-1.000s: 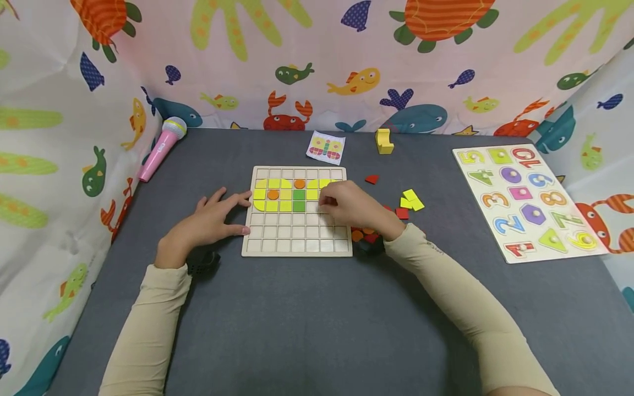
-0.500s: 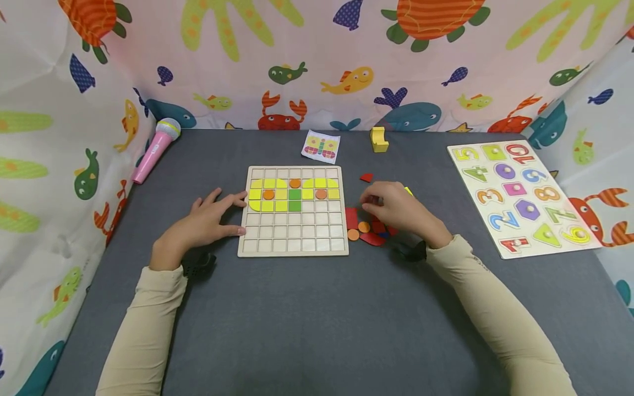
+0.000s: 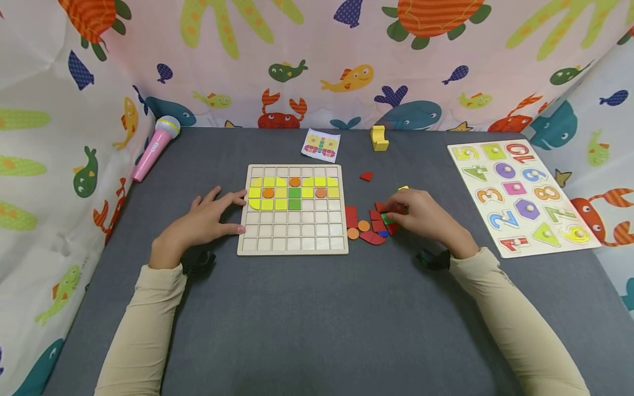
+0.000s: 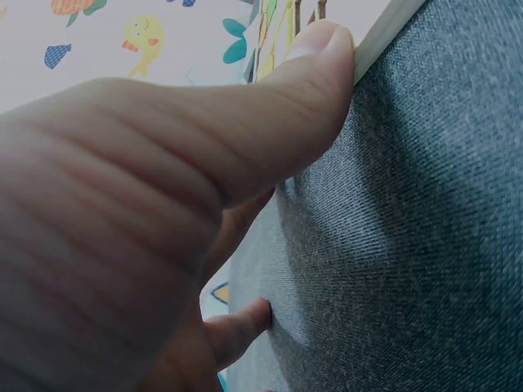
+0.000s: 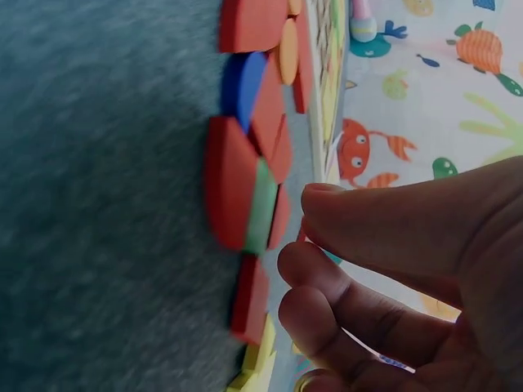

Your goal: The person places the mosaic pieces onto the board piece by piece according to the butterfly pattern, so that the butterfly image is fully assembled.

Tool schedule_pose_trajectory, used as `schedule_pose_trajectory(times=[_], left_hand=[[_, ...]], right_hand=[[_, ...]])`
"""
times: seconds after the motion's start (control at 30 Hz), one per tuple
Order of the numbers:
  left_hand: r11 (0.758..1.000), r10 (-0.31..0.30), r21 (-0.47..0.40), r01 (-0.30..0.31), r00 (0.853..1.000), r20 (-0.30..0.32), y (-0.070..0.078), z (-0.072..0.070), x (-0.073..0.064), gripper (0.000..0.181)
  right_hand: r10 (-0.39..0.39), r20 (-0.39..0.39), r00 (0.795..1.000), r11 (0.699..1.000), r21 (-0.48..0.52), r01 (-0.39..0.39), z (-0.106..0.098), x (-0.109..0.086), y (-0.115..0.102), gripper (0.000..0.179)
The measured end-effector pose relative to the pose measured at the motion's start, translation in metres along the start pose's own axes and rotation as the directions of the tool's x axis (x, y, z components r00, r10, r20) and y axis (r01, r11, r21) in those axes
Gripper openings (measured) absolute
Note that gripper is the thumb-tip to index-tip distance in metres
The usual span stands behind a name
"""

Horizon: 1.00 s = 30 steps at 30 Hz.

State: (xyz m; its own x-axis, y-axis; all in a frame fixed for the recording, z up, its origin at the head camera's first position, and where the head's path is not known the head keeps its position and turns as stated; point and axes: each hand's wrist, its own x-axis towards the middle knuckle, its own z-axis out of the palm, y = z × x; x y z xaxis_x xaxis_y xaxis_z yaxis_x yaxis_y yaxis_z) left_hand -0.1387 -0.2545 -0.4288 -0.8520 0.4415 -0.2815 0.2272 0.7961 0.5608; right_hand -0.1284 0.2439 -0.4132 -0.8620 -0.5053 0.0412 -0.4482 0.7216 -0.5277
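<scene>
A light wooden grid board (image 3: 292, 231) lies mid-table, its upper cells filled with yellow tiles (image 3: 267, 205), orange discs and two green squares (image 3: 294, 199). My left hand (image 3: 203, 223) rests at its left side, fingers spread; in the left wrist view the thumb (image 4: 310, 90) touches the board's edge. My right hand (image 3: 421, 214) hovers over the loose pieces right of the board. In the right wrist view its thumb and fingertips stand slightly apart over red pieces (image 5: 229, 188) and a green piece (image 5: 261, 208). A blue piece (image 5: 243, 86) lies among them.
Behind the board lies a pattern card (image 3: 321, 146), with a yellow block (image 3: 379, 138) to its right. A number puzzle board (image 3: 525, 198) is at the right, a pink microphone (image 3: 156, 148) at the back left. One red piece (image 3: 366, 176) lies apart. Printed cloth surrounds the table.
My right hand has moved right from the board to the loose pieces, leaving an orange disc in the board's right part. My left hand has stayed at the board's left edge.
</scene>
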Motion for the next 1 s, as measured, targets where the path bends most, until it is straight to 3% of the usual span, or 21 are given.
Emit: schedule_pose_trajectory(times=[0.4, 0.73, 1.0], left_hand=[[0.999, -0.034, 0.023, 0.033, 0.999, 0.025, 0.012, -0.004, -0.003, 0.077], [1.0, -0.023, 0.019, 0.022, 0.999, 0.029, 0.011, -0.004, -0.003, 0.074], [0.999, -0.019, 0.027, 0.018, 1.0, 0.023, 0.009, -0.002, -0.001, 0.07]], right_hand=[[0.024, -0.051, 0.998, 1.0, -0.016, -0.025, -0.012, -0.011, 0.014, 0.015], [0.166, -0.095, 0.982, 0.985, -0.021, -0.169, -0.023, -0.006, 0.031, 0.027], [0.189, -0.007, 0.982, 0.982, 0.009, -0.189, -0.023, 0.007, 0.04, 0.035]])
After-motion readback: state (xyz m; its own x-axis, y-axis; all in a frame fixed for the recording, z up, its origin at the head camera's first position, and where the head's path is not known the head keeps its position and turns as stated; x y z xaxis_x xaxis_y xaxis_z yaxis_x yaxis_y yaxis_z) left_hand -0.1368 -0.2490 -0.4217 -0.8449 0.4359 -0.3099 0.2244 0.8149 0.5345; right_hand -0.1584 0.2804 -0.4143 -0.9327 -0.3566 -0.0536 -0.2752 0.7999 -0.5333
